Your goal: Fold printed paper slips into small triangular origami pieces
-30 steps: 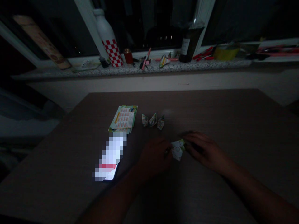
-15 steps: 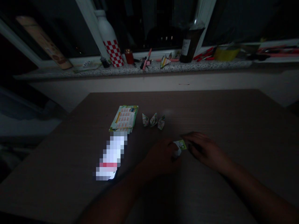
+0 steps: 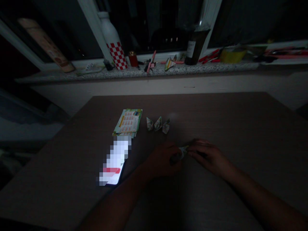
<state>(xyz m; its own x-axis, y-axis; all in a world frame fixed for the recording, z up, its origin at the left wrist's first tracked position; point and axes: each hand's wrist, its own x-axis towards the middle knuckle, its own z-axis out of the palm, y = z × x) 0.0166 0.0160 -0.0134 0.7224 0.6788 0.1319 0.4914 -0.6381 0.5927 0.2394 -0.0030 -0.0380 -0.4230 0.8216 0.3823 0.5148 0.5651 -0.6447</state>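
A small piece of folded paper (image 3: 183,150), printed in green and white, is between my two hands just above or on the table. My left hand (image 3: 166,158) is closed on its left side, the fingers curled and partly in shadow. At its right edge, the fingertips of my right hand (image 3: 204,152) pinch the paper. Beyond my left hand, three small folded paper pieces (image 3: 158,124) stand in a row. To their left lies a stack of printed paper sheets (image 3: 127,122).
A lit phone (image 3: 115,160) lies left of my left forearm on the wooden table (image 3: 228,115). Along the granite windowsill (image 3: 93,75) behind stand a red-and-white checkered bottle (image 3: 116,53), a dark bottle (image 3: 192,51), a small red jar (image 3: 132,58) and a yellow container (image 3: 232,55).
My right hand has moved left and its fingertips have closed on the paper's right edge. My left hand has shifted slightly left. Less of the paper's green face shows.
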